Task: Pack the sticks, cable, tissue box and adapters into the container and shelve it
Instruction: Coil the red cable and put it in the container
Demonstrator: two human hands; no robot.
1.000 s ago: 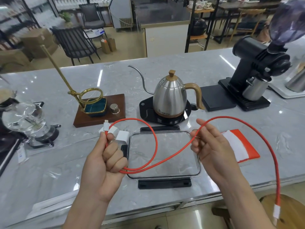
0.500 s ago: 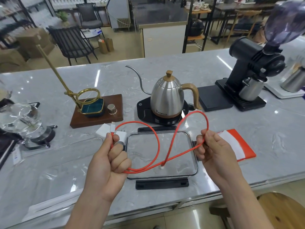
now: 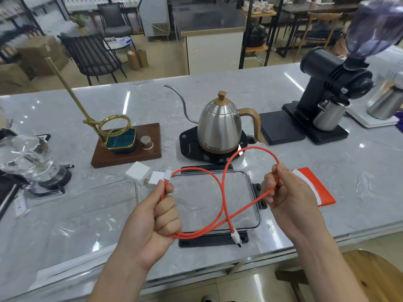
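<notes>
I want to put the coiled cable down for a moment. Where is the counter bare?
Bare marble lies right of the orange packet, out to the counter's near edge, and behind the kettle towards the far edge. It is crowded in the middle: the clear lid, white adapters, wooden stand and clear container at the left.

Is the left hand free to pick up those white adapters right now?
Probably not: the left hand is closed on the gathered red cable, though the white adapters lie unobstructed just beyond its knuckles.
</notes>
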